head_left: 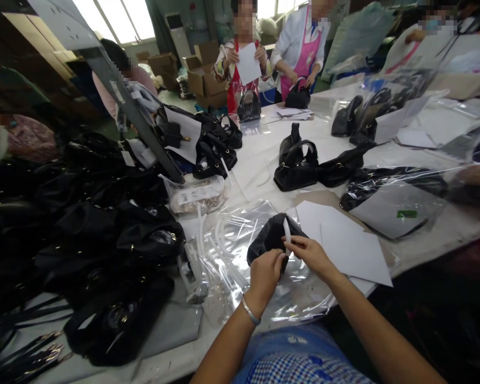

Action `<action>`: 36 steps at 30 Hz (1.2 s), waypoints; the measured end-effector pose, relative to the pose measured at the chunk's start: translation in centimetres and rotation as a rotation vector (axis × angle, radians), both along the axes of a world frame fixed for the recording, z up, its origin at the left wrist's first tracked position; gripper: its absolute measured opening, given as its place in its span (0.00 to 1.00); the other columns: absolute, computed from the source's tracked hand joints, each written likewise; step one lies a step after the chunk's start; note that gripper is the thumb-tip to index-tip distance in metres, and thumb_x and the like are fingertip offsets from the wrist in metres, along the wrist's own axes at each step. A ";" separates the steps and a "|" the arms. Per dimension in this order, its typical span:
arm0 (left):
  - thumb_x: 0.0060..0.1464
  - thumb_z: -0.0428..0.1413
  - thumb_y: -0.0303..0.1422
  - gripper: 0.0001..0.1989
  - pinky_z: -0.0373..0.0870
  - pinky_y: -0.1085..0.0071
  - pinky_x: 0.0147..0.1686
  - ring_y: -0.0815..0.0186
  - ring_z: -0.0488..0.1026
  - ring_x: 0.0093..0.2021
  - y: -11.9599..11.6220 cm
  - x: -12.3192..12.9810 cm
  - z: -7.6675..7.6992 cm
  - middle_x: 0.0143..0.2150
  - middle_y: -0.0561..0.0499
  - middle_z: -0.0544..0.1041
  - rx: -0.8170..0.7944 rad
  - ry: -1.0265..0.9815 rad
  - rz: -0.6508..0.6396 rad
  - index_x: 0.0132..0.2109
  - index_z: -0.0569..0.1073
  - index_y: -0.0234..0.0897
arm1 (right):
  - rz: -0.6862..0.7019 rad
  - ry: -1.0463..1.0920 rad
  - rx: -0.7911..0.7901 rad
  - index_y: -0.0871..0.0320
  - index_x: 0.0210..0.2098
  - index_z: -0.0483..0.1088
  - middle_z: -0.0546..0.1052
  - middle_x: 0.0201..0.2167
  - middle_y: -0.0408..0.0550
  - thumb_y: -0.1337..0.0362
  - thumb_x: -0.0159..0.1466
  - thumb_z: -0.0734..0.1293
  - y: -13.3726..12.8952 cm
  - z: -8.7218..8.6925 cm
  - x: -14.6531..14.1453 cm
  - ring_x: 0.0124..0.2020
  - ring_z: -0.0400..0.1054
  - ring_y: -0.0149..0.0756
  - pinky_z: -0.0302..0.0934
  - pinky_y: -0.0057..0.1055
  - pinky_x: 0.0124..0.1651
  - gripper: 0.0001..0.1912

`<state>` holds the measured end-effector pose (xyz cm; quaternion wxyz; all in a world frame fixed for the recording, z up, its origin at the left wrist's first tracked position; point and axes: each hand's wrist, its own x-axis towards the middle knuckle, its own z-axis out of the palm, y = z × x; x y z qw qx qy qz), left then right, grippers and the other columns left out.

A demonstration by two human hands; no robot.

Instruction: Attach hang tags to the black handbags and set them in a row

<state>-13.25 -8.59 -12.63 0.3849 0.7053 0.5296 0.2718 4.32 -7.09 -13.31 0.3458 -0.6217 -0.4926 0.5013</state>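
A small black handbag (264, 237) rests in front of me on sheets of clear plastic (228, 256). My left hand (265, 273), with a bracelet on its wrist, is closed at the bag's near edge, thumb and fingers pinching it. Between the thumb and fingers of my right hand (312, 257) is a white foam-like strip (287, 230), which stands upright against the bag, apparently at its handle. The bag's lower near side is partly hidden by my hands. White sheets of paper or card (348, 245) lie just right of the bag.
Black bags (84, 218) are heaped along the left. A grey metal post (140, 112) rises beyond them. Loose white strips (220, 248) and a plastic pouch (200, 194) lie nearby. More bags (298, 165) stand farther up the table. Across it, people (246, 58) handle bags and paper.
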 end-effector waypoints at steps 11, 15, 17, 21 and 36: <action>0.50 0.62 0.31 0.24 0.69 0.64 0.45 0.59 0.72 0.44 2.9 -3.5 -1.7 0.45 0.47 0.77 -0.048 -0.041 -0.046 0.55 0.71 0.39 | -0.039 0.125 0.052 0.61 0.41 0.76 0.79 0.33 0.49 0.51 0.56 0.69 1.6 -1.4 -1.3 0.33 0.73 0.39 0.69 0.37 0.41 0.21; 0.49 0.64 0.32 0.22 0.70 0.66 0.43 0.60 0.72 0.42 2.9 -3.5 -2.0 0.44 0.47 0.76 -0.054 -0.073 -0.068 0.51 0.72 0.38 | 0.158 -0.018 0.054 0.60 0.36 0.77 0.79 0.32 0.47 0.57 0.58 0.65 2.4 -2.0 -0.5 0.35 0.72 0.40 0.67 0.35 0.41 0.14; 0.48 0.64 0.33 0.22 0.70 0.67 0.41 0.61 0.72 0.41 2.8 -3.4 -2.1 0.44 0.47 0.76 -0.059 -0.101 -0.076 0.51 0.72 0.38 | 0.322 -0.156 0.041 0.60 0.29 0.76 0.78 0.27 0.46 0.63 0.57 0.62 3.0 -2.3 0.1 0.31 0.71 0.39 0.66 0.34 0.38 0.11; 0.49 0.63 0.32 0.24 0.71 0.67 0.41 0.62 0.72 0.40 2.8 -3.4 -1.9 0.44 0.47 0.76 -0.079 -0.108 -0.062 0.54 0.71 0.38 | 0.513 -0.231 0.020 0.58 0.24 0.75 0.77 0.23 0.44 0.71 0.52 0.59 3.8 -2.3 0.6 0.28 0.70 0.37 0.64 0.32 0.36 0.13; 0.51 0.61 0.46 0.22 0.70 0.67 0.42 0.60 0.76 0.37 8.8 1.3 2.7 0.38 0.44 0.80 -0.738 -0.722 -0.072 0.45 0.78 0.32 | -0.016 -0.127 0.285 0.55 0.46 0.76 0.77 0.49 0.48 0.64 0.63 0.61 2.9 -0.3 0.3 0.52 0.69 0.39 0.61 0.37 0.57 0.16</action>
